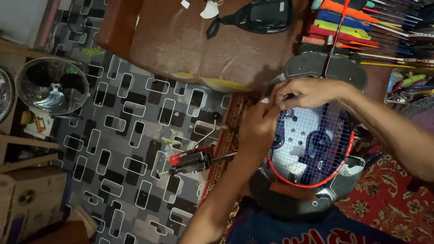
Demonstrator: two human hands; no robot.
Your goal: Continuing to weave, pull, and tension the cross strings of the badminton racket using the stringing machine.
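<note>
Racket [310, 152] clamped in the stringing machine [325, 66], head toward me. My left hand [256, 128] and right hand [303, 93] meet at its far rim, each pinching string [312, 144]. String looks thin, slippery; frame light, probably crushable, so grip the rim only.

A badminton racket [309, 147] with a red-orange frame lies flat, clamped on a grey stringing machine [325, 66], its oval head face-up just right of the picture's centre and its thin shaft running off toward one o'clock. A grid of pale strings [308, 155] covers most of the head, the machine's blue-grey bed showing through. A loose string end is pinched at the frame's rim at about eleven o'clock on the head, too thin to trace.
</note>
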